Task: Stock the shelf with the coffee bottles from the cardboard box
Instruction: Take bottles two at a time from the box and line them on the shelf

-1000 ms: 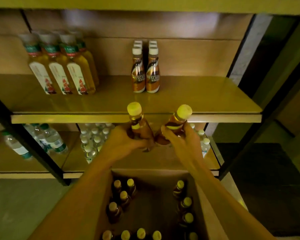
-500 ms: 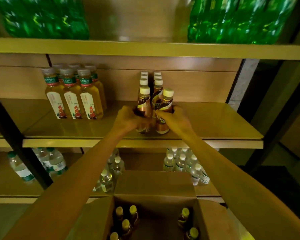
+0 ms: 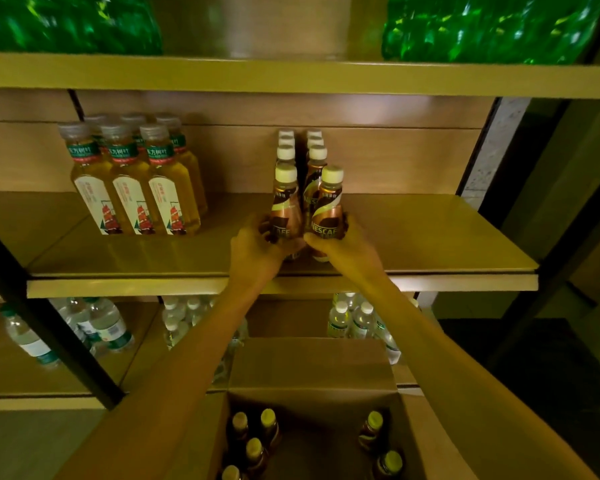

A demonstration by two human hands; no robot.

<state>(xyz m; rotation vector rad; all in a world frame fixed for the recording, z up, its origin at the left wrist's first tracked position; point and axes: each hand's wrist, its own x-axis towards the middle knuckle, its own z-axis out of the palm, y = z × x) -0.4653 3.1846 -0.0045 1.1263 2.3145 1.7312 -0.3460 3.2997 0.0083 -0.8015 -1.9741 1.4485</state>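
2 glossy, waisted coffee bottles: left hand grips 1, right hand the other.

The 2 front coffee bottles have brown-and-cream swirled labels and cream caps, the tea bottles amber liquid, green neck bands and white labels with red ships, and the cardboard box is plain brown.

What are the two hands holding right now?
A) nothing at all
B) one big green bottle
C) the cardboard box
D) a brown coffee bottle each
D: the left hand grips the left coffee bottle and the right hand grips the right coffee bottle, both upright.
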